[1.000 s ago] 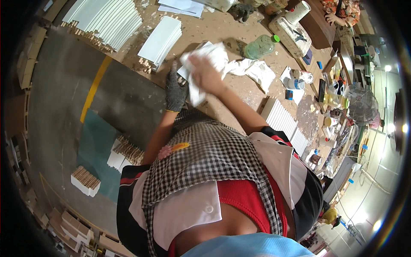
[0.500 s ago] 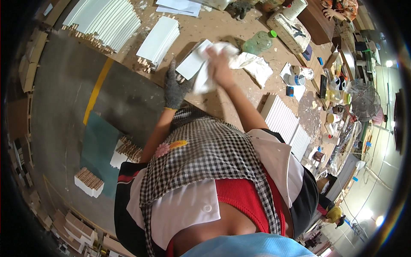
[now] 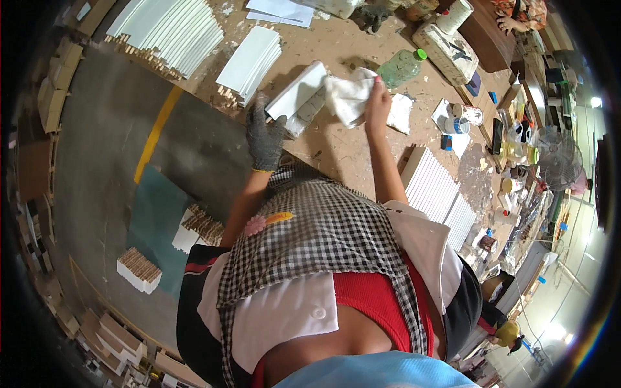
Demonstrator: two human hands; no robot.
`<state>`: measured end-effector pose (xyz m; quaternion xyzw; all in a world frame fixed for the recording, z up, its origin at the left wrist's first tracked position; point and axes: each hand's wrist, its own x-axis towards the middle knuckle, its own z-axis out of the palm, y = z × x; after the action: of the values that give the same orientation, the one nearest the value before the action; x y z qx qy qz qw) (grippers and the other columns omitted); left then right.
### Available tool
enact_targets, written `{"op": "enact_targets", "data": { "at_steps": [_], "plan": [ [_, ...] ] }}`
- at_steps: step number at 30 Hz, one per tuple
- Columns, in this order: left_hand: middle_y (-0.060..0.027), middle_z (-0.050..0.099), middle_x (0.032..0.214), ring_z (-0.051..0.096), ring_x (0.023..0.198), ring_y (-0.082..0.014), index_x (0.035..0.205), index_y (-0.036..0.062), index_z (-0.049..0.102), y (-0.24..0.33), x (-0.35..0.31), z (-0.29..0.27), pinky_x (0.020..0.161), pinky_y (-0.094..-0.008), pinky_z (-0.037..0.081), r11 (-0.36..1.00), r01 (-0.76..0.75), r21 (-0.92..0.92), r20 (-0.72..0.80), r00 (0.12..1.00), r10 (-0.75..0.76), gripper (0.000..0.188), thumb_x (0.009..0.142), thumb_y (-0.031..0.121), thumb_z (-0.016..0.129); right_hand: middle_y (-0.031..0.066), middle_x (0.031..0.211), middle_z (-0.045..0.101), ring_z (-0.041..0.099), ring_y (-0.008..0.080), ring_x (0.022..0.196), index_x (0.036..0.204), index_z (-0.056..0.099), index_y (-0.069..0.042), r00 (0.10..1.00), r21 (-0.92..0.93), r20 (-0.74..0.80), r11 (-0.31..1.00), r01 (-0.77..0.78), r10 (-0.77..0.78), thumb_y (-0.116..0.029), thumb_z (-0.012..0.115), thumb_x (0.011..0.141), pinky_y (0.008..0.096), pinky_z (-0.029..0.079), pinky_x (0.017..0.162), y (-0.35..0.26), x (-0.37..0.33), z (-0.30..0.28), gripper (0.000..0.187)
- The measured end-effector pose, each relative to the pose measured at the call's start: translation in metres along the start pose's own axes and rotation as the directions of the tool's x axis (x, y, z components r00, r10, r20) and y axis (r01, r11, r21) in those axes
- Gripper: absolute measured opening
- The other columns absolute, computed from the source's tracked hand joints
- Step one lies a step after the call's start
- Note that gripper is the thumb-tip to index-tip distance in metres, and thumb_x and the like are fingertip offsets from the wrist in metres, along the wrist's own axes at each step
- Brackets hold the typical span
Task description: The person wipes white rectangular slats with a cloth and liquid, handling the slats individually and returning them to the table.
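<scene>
My right hand (image 3: 377,108), bare, pinches the edge of a crumpled white cloth (image 3: 348,98) that hangs over the worktable. My left hand (image 3: 264,139) wears a grey knit glove, its fingers and thumb apart at the near end of a white board (image 3: 299,89). Whether the glove touches the board I cannot tell. Under the board's right side lies a pale block (image 3: 305,118) that looks wrapped in film. Left of it lies a small stack of white boards (image 3: 251,63) with wooden pegs at the near ends.
A larger row of white boards (image 3: 167,37) lies far left on the worktable (image 3: 326,152). A green-capped bottle (image 3: 400,68), a white pouch (image 3: 400,114) and small jars (image 3: 460,125) are to the right. White strips (image 3: 430,178) lie beside my right forearm. Another person's hand (image 3: 511,24) shows far right.
My right hand has drawn the cloth off the white board and moved right. The board's face is now uncovered. My left hand stays by its near end with the fingers more spread.
</scene>
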<state>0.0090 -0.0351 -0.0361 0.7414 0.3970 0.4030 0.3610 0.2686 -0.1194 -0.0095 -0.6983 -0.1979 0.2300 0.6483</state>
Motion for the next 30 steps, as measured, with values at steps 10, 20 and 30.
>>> {"op": "enact_targets", "data": {
  "at_steps": [10,20,30],
  "plan": [
    [-0.0224,0.057,0.144,0.064,0.119,-0.0362,0.160,0.0094,0.029,0.016,-0.003,0.009,0.095,-0.0404,0.053,0.991,-0.033,0.131,0.058,0.998,0.026,0.069,0.101,0.028,0.061,0.0116,0.143,0.060,0.051,0.0337,0.138,0.136,0.062,-0.011,0.655,-0.445,0.535,0.481,0.755,-0.533,-0.011,0.065,0.092,0.0542,0.030,0.121,0.006,-0.016,0.065,0.044],
    [-0.0207,0.056,0.144,0.063,0.120,-0.0387,0.157,0.0107,0.036,0.022,-0.004,0.003,0.095,-0.0426,0.052,0.988,0.053,0.145,0.144,0.987,-0.074,0.064,0.099,0.017,0.064,0.0088,0.137,0.062,0.058,0.0318,0.125,0.128,0.066,-0.016,0.702,-0.442,0.502,0.548,0.710,-0.505,-0.008,0.061,0.091,0.0428,0.046,0.103,0.013,0.028,0.045,0.038],
    [-0.0208,0.049,0.149,0.039,0.141,-0.0438,0.136,0.0081,0.059,-0.005,-0.008,-0.017,0.116,-0.0536,0.034,0.822,-0.550,0.147,0.441,0.781,0.443,0.047,0.091,0.018,0.068,0.0143,0.099,0.071,0.066,0.0202,0.082,0.127,0.062,-0.001,0.933,-0.485,0.102,0.802,0.350,-0.345,-0.016,0.053,0.103,0.0280,0.050,0.072,-0.061,0.057,-0.035,0.029]
  ]
}}
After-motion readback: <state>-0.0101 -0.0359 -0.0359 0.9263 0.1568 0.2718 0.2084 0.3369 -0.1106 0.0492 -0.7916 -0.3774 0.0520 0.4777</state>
